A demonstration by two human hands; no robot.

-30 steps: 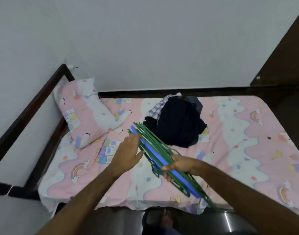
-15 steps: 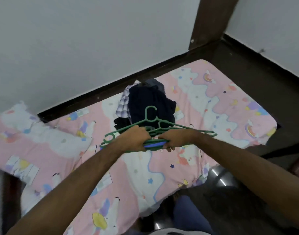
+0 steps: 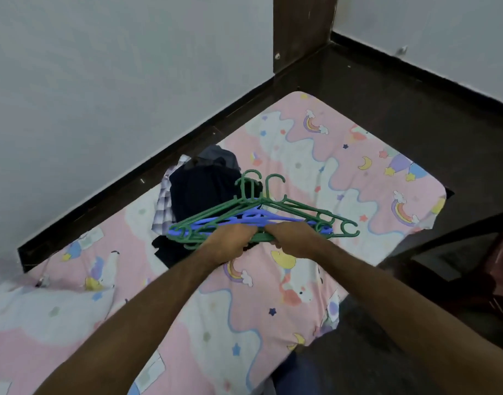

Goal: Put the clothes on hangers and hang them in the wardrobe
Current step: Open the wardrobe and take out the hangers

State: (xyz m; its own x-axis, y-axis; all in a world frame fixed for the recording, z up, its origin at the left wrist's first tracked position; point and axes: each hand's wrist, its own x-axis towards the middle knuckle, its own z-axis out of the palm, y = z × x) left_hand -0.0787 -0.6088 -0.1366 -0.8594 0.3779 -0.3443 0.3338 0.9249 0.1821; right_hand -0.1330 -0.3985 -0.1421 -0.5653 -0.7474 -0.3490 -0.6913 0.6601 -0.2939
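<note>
A bundle of green hangers with one blue hanger [image 3: 261, 215] among them is held flat above the bed, hooks pointing away from me. My left hand [image 3: 230, 243] grips the bundle's lower bar on the left. My right hand [image 3: 293, 238] grips the same bar just beside it. Behind the hangers a pile of clothes [image 3: 201, 189] lies on the bed: dark garments on top, a checked shirt at its left edge.
The bed has a pink cartoon-print sheet [image 3: 344, 172] and a dark wooden frame [image 3: 159, 166] against the white wall. A matching pillow [image 3: 45, 309] lies at the lower left. A dark wooden post [image 3: 301, 32] rises at the bed's far corner. Dark floor lies to the right.
The view has swung right toward the bed's far corner. The hangers went from slanting across the bed to lying level, and both hands now grip the bar side by side.
</note>
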